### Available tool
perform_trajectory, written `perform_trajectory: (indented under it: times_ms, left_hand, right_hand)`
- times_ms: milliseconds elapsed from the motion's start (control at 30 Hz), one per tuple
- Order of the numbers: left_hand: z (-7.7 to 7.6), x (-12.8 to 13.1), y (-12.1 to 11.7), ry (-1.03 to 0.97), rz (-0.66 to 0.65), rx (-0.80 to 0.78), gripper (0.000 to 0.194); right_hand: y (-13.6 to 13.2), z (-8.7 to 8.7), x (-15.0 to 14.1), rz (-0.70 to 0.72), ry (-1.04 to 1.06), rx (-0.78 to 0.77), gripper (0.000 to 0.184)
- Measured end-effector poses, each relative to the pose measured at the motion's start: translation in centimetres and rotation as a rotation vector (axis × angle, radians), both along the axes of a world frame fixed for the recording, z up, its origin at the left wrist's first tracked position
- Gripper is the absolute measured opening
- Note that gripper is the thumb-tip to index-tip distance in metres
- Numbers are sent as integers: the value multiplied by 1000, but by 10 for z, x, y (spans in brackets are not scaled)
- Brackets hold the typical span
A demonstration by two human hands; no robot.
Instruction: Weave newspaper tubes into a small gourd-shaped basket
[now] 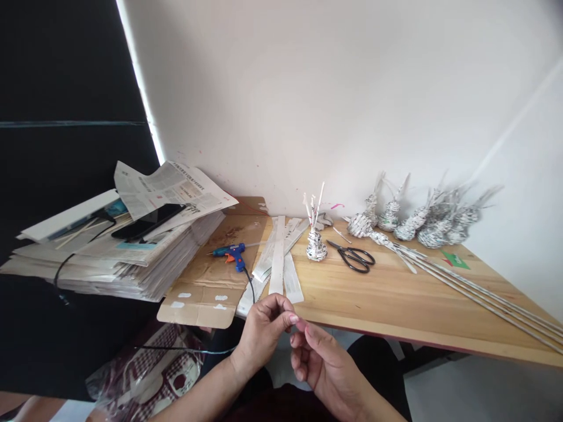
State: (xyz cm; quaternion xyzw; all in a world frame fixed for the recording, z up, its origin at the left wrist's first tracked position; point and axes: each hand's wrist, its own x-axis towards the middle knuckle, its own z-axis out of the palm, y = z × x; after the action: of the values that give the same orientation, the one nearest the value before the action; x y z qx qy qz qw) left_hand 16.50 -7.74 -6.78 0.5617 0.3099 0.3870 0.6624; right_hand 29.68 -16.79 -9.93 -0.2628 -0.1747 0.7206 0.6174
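Note:
Just off the table's front edge, my left hand [266, 329] and my right hand [324, 358] meet at the fingertips. The left thumb and forefinger are pinched together. My right thumb presses toward its forefinger, the other fingers curled. Anything between the fingertips is too small or hidden to make out. Beyond my left hand lie flat paper strips [277, 258]. A small woven vase of rolled newspaper [316, 246] stands upright behind them, with several loose ends sticking up. Black-handled scissors [354, 257] rest to its right.
A blue glue gun [235, 256] lies on flattened cardboard [200, 296]. To the left, a newspaper stack [176, 264] carries a black phone [149, 223]. Several woven paper pieces [433, 225] stand along the wall. Long paper rods [484, 293] stretch to the right edge.

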Motion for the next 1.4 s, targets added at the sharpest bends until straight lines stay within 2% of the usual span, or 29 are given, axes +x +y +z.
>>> perform_trajectory:
  times_ms: [133,367,600,767,900,1100,1400]
  left_hand:
    - [-4,1,-2,-27,1,31,35]
    - [-3,2,-5,-34,88,40,29]
    - [-1,4,-7,-8,152,32,28]
    - [6,8,-1,12,166,119,26]
    - [10,13,2,0,159,126,26]
    - [2,13,3,-21,164,61,25]
    - [3,13,11,27,189,146,31]
  right_hand:
    - [1,-2,-2,-5,-4,3,35]
    - [2,1,-4,1,23,-38,37]
    - [3,-5,-6,24,88,-8,36]
    - [2,-2,-9,85,159,-1,44]
    - [3,2,-7,114,203,15,53]
    - [6,-5,-6,98,186,53,43]
    - [16,-11,-11,128,152,107,61]
